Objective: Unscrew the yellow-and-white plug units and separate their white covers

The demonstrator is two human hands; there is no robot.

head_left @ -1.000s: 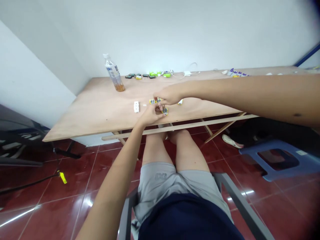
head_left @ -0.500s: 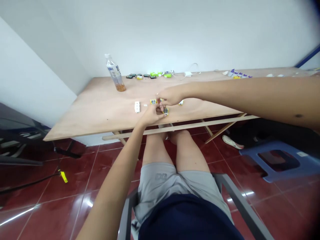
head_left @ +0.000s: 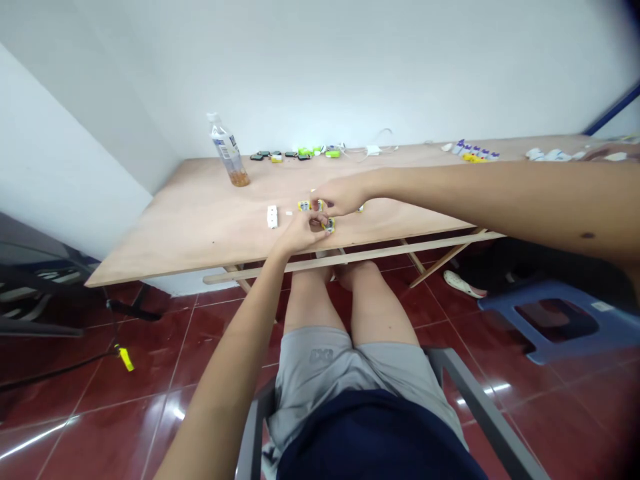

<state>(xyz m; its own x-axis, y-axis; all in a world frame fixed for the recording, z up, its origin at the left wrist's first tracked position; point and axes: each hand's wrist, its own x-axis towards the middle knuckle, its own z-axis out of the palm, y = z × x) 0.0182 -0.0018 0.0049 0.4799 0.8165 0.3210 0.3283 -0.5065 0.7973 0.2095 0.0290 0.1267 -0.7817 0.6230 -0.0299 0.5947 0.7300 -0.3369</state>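
Both of my hands are close together over the front part of the wooden table (head_left: 165,220). My left hand (head_left: 300,231) is closed, its thumb and fingers on a small yellow-edged grey block (head_left: 329,225). My right hand (head_left: 344,195) reaches in from the right with curled fingers around another small yellow-edged block (head_left: 320,206); its grip is partly hidden. A similar yellow-edged piece (head_left: 304,206) lies just left of the fingers. One more piece (head_left: 360,209) shows partly below my right wrist. Further left are a white block (head_left: 272,217) and a tiny white strip (head_left: 289,213).
A plastic bottle (head_left: 230,153) with some brown liquid stands at the back left. Along the wall lie black and green small parts (head_left: 305,153), a white adapter with cable (head_left: 373,151), and purple and yellow pieces (head_left: 473,152). A blue stool (head_left: 555,313) is on the floor at right.
My fingertips have drawn slightly apart, and the right index finger now sits a little further left. The view has shifted slightly; the block under my left hand stays in place.
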